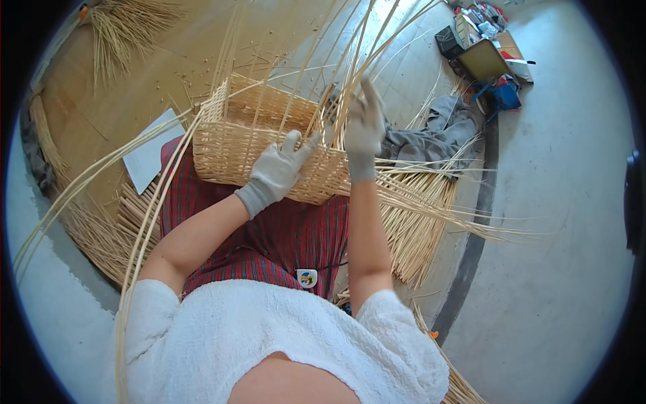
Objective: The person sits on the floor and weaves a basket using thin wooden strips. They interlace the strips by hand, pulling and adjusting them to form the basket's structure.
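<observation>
A partly woven wicker basket (229, 151) in pale rods rests across my lap, with long loose rods (306, 64) rising from its rim. My left hand (277, 170), in a whitish glove with a grey cuff, holds its near wall, thumb and forefinger reaching up to the rim. At the basket's right corner my right hand (364, 128), gloved alike, is raised among the upright rods. Its fingers are smeared by motion, so whether they grip a rod is unclear. More rods (145, 195) sweep from the left corner past my left arm.
Bundles of rods lie on the floor at right (420, 232), lower left (94, 236) and upper left (128, 34). A grey cloth (434, 135) lies beyond my right hand. A white sheet (151, 149) is left of the basket. Boxes and a blue bag (505, 94) stand far right.
</observation>
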The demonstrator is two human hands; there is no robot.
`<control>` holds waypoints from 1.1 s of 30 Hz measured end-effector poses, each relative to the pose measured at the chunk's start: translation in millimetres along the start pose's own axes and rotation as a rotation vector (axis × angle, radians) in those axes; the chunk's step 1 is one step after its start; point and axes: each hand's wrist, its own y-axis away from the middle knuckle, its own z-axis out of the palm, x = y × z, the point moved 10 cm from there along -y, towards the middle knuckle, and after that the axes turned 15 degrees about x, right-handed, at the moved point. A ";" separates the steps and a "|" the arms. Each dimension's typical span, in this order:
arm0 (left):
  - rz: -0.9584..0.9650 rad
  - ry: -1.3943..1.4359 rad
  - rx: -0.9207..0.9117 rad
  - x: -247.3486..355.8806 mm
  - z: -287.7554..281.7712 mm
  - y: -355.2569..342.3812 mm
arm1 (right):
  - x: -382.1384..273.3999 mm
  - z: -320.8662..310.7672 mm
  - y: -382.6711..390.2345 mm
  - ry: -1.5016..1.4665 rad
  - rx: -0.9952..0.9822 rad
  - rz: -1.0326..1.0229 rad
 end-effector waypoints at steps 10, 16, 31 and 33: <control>-0.052 -0.158 -0.004 -11.1 17.2 1.3 | 11.0 -143.0 128.7 0.144 0.219 0.750; -0.352 0.623 0.422 -63.1 -57.2 36.3 | -8.2 -31.4 156.5 -0.080 -0.153 0.743; -0.678 0.605 0.464 -182.2 -117.6 94.7 | -231.0 144.5 218.2 -0.388 -0.855 -0.620; -0.628 0.537 0.360 -170.5 -120.5 87.5 | -219.2 143.9 212.4 -0.320 -0.921 -0.592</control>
